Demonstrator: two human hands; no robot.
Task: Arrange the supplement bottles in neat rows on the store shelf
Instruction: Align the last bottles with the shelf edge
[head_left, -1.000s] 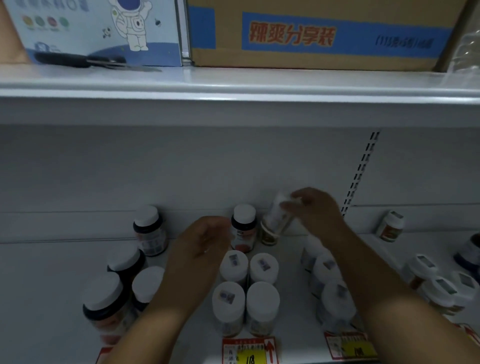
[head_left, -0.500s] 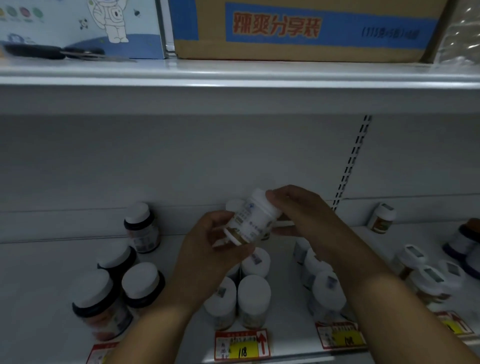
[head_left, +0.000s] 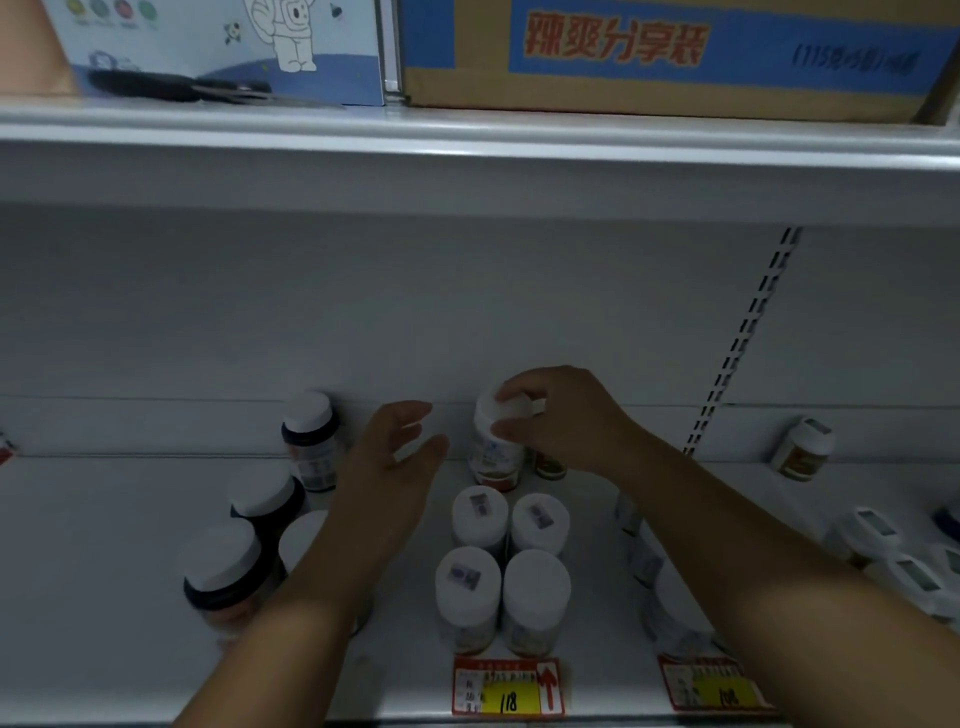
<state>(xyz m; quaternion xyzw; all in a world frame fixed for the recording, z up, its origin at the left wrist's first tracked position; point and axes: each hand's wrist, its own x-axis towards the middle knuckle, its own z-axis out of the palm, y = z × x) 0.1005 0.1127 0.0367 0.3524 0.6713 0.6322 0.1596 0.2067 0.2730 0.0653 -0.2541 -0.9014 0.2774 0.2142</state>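
My right hand grips the white cap of a white supplement bottle that stands upright at the back of the shelf, behind a block of white-capped bottles set two by two. Another small bottle is half hidden behind my right hand. My left hand hovers just left of the held bottle, fingers apart, holding nothing. Dark bottles with white caps stand to the left, partly behind my left forearm.
More white bottles crowd the shelf's right side, and one lone bottle stands at the back right. Price tags hang on the front edge. The upper shelf carries a cardboard box and scissors.
The bottle, held tilted in both hands half a second ago, now stands upright at the back of the shelf. My left hand has let go and drawn aside.
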